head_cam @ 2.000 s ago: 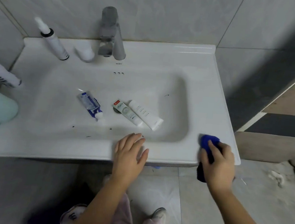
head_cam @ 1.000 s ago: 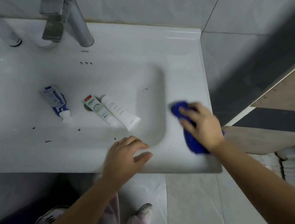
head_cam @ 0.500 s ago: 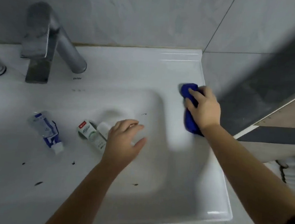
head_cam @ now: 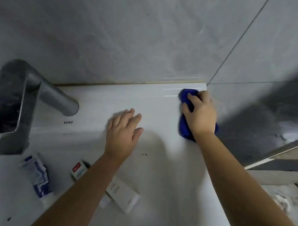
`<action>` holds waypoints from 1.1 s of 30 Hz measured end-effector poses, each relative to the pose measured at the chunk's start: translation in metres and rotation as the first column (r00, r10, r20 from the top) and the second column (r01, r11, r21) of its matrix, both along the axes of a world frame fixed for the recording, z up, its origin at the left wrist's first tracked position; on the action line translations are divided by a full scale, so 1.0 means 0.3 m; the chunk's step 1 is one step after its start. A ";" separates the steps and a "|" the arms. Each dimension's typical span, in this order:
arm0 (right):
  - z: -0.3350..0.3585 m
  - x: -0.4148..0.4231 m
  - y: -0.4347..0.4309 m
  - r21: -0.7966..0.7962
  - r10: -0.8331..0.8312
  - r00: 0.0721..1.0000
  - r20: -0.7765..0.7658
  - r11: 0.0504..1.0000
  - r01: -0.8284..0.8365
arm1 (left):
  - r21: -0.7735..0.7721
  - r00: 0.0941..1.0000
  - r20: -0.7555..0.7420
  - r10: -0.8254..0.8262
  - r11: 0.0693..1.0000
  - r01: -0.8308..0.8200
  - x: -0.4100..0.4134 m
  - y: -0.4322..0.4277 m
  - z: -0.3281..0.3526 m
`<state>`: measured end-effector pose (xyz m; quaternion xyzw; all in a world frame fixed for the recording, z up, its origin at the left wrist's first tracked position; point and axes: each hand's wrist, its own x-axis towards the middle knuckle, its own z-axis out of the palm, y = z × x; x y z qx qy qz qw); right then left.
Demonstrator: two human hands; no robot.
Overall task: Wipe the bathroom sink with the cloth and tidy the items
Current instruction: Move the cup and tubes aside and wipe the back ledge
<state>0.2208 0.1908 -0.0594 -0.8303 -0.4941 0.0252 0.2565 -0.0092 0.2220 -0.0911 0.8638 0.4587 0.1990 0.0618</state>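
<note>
Bunched blue cloth (head_cam: 184,130) right of faucet (head_cam: 19,98), right hand (head_cam: 201,115) fingers curled over it; left hand (head_cam: 122,135) flat, fingers straight, nearer faucet.

Three tubes were down in the one sink (head_cam: 158,178): blue tube (head_cam: 36,175) left, red-labelled tube (head_cam: 78,170) middle, white tube (head_cam: 124,195) right. One tap (head_cam: 16,99) stood far left, one cloth (head_cam: 184,129) far right. Two hands were out there: left hand (head_cam: 123,134), right hand (head_cam: 200,115).

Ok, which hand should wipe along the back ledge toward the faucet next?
Right. The right hand grips the blue cloth on that ledge; the left hand is empty, fingers straight.
</note>
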 end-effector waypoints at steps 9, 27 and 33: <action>0.008 0.060 -0.044 0.046 0.109 0.994 0.019 0.993 -0.110 | -0.029 0.993 0.112 0.046 0.999 -0.043 0.018 0.011 -0.007; 0.018 -0.006 0.127 0.243 0.190 0.982 0.006 0.952 -0.186 | -0.153 0.954 0.276 0.114 0.986 -0.074 0.021 0.033 0.008; -0.009 -0.024 0.057 0.161 0.181 0.984 -0.006 0.971 -0.177 | -0.193 0.966 0.230 0.120 0.978 -0.075 0.018 0.029 0.038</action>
